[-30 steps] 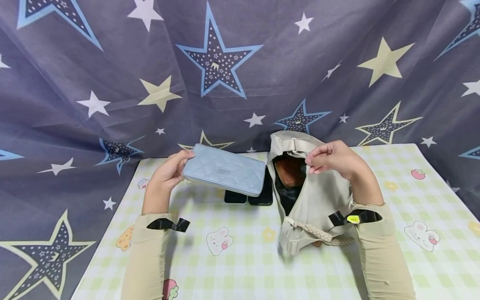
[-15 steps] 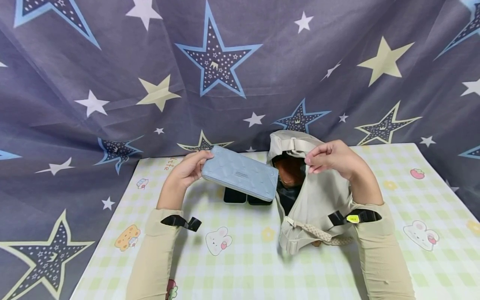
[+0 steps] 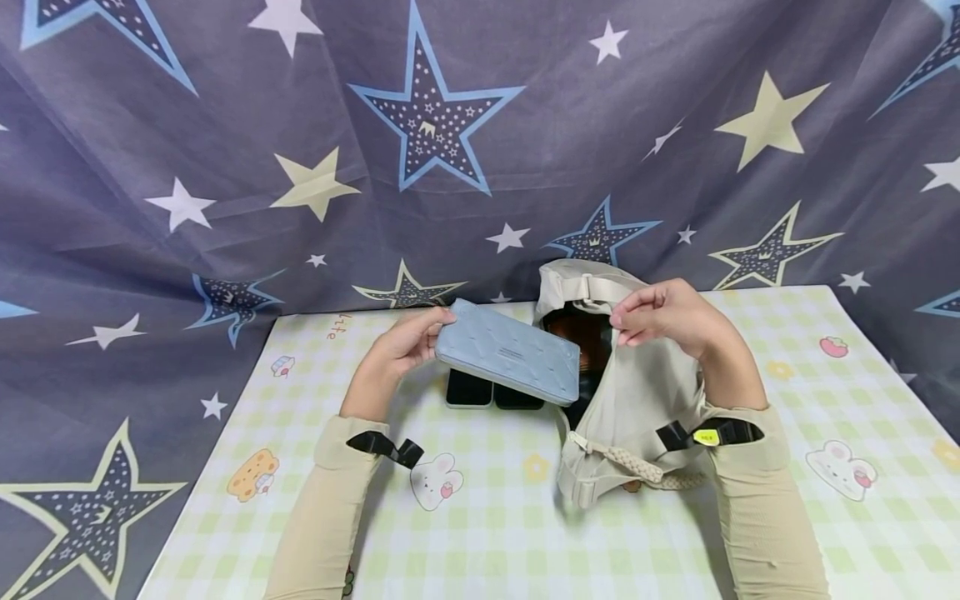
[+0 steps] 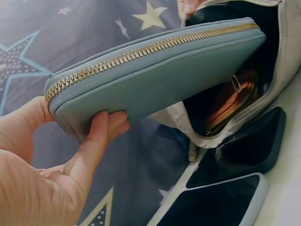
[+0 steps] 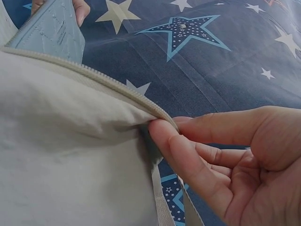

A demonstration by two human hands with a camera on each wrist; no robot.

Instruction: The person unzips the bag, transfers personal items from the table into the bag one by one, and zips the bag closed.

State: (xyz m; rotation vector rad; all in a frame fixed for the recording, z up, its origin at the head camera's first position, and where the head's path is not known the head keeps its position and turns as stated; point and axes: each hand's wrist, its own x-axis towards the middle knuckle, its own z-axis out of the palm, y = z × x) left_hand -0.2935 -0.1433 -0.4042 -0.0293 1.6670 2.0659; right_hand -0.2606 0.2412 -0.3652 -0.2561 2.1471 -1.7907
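One light blue quilted zip-around wallet (image 3: 517, 354) is held aloft by the left hand (image 3: 408, 340), its left end being gripped between the thumb and fingers. The wallet is tilted, its free end lowered at the mouth of a beige fabric bag (image 3: 656, 387); whether the rim is crossed cannot be determined. The zippered edge (image 5: 108, 81) of the bag is pinched between the thumb and fingers of the right hand (image 3: 663, 315). A brown pouch (image 4: 235, 101) is contained within the dark interior. A light-edged smartphone (image 3: 470, 390) and a black smartphone (image 4: 240, 146) are laid side by side near the bag, partly hidden by the wallet in the head view. Both are supported by a checked tablecloth (image 3: 502, 525). A star-printed curtain (image 3: 562, 125) is hung behind.
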